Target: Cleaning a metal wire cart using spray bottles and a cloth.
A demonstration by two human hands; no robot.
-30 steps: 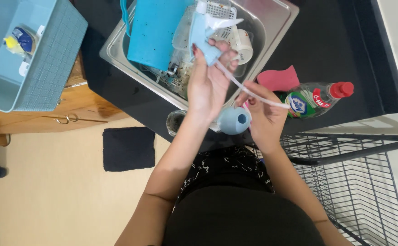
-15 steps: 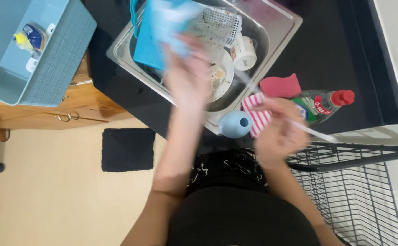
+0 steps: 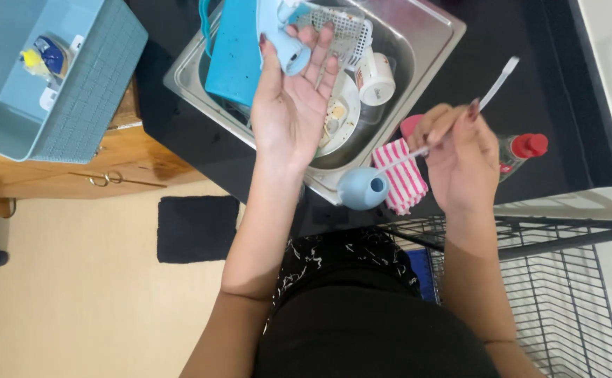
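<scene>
There is only one view, from a camera on the person's head. It looks straight down and close over both forearms, at the steel sink [image 3: 428,52] in the black counter [image 3: 565,91]. The person's own body fills the bottom, with the beige floor [image 3: 75,308] at left and a wire rack [image 3: 572,308] at right.

Sitting in the sink at twelve o'clock: one white mug [image 3: 376,78], one plate [image 3: 339,115], one blue board [image 3: 232,52].

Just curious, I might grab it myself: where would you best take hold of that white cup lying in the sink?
Probably the white cup by its round body, from above. It lies on its side in the sink, its body exposed and its mouth facing sideways; I see no handle.
</scene>
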